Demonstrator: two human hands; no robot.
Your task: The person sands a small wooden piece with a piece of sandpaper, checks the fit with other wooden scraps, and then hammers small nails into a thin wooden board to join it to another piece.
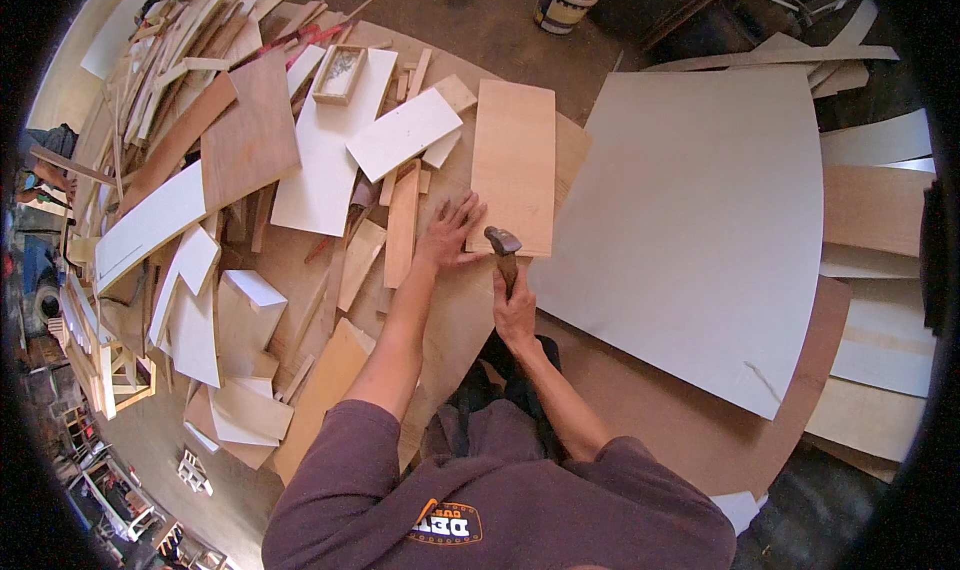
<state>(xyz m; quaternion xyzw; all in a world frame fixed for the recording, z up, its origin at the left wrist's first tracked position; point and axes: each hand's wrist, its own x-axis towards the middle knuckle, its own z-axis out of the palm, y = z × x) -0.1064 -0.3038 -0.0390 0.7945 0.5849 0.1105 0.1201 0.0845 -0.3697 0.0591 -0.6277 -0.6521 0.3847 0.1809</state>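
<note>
A hammer (pixel 503 242) with a dark metal head is gripped by its handle in my right hand (pixel 515 315). Its head hangs over the near edge of a light-brown rectangular wooden board (pixel 515 160); I cannot tell whether it touches the wood. My left hand (pixel 452 232) rests at the board's lower left corner, fingers spread, fingertips at its left edge. This board lies lengthwise away from me on the worktable (pixel 450 305).
Wood offcuts (pixel 190 60) are heaped along the left. White panels (pixel 405 135) and a small wooden box (pixel 341 75) lie nearer the board. A large white sheet (pixel 700 220) covers the right side. Beyond the table stands a bucket (pixel 566 2).
</note>
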